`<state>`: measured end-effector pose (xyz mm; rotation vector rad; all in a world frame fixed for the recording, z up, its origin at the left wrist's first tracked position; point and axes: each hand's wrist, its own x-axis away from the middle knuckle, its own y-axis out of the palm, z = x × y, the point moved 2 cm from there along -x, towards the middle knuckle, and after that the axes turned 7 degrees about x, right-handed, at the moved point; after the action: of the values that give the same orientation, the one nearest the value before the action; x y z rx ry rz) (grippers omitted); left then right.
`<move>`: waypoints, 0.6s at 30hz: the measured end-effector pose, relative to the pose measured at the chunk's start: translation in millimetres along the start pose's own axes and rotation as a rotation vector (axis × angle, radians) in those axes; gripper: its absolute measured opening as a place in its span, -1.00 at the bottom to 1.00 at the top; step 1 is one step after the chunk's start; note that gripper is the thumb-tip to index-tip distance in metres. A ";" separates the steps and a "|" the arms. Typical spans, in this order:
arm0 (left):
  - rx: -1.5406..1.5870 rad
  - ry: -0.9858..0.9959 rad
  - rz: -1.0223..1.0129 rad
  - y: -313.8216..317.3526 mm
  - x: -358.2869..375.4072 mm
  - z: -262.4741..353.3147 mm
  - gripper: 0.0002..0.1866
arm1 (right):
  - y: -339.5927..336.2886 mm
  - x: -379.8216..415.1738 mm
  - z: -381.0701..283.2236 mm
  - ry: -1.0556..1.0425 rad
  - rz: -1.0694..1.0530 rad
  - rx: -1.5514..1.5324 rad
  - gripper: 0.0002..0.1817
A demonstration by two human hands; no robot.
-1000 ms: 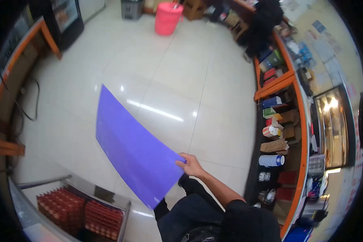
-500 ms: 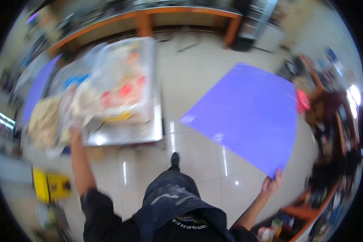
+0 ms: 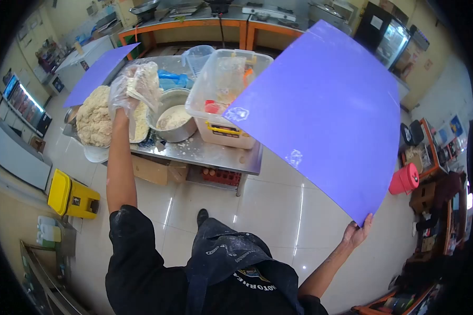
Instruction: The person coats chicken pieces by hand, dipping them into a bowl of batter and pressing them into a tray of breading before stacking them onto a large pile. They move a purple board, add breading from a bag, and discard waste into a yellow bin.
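My right hand (image 3: 357, 234) grips the lower corner of a large purple sheet (image 3: 326, 121), which is raised and reaches over the right side of the metal table (image 3: 223, 157). My left hand (image 3: 127, 94), in a clear plastic glove dusted with flour, is up beside a big mound of dough (image 3: 94, 118); its fingers are wrapped round something pale that I cannot make out. Near that hand stands a metal pot (image 3: 176, 118) with flour inside. A clear plastic bin (image 3: 215, 92) with yellow latches sits to the pot's right.
Another purple sheet (image 3: 97, 73) lies behind the dough. A yellow bin (image 3: 71, 194) is at the left, a red bucket (image 3: 403, 178) at the right. Stoves stand on an orange-framed counter (image 3: 194, 23) at the back. A red crate (image 3: 220, 177) is under the table.
The view has swung, so the table now appears farther right and the picture is sharper. The purple sheet in my right hand has risen and its near corner now overlaps the clear bin.
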<state>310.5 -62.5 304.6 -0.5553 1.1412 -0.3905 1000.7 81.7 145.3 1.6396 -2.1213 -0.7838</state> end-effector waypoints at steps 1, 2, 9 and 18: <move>-0.040 -0.028 -0.017 -7.3 -0.1 5.5 -0.73 | 13.7 0.3 9.9 0.018 -0.035 0.026 -0.85; -0.016 -0.021 -0.019 -0.2 1.3 -13.0 -0.79 | 27.4 0.3 23.1 0.038 -0.068 0.053 -0.85; 0.595 -0.240 -0.261 42.2 -1.1 -116.7 -0.76 | 113.7 11.3 114.1 0.165 -0.228 0.225 -0.87; -0.067 -0.275 -0.698 123.3 14.8 -146.5 -0.67 | 137.4 20.0 119.8 0.170 -0.191 0.595 -0.83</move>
<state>181.7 -3.3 175.0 -1.0341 0.6706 -0.8472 820.3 112.7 134.2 2.1314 -2.2206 -0.0349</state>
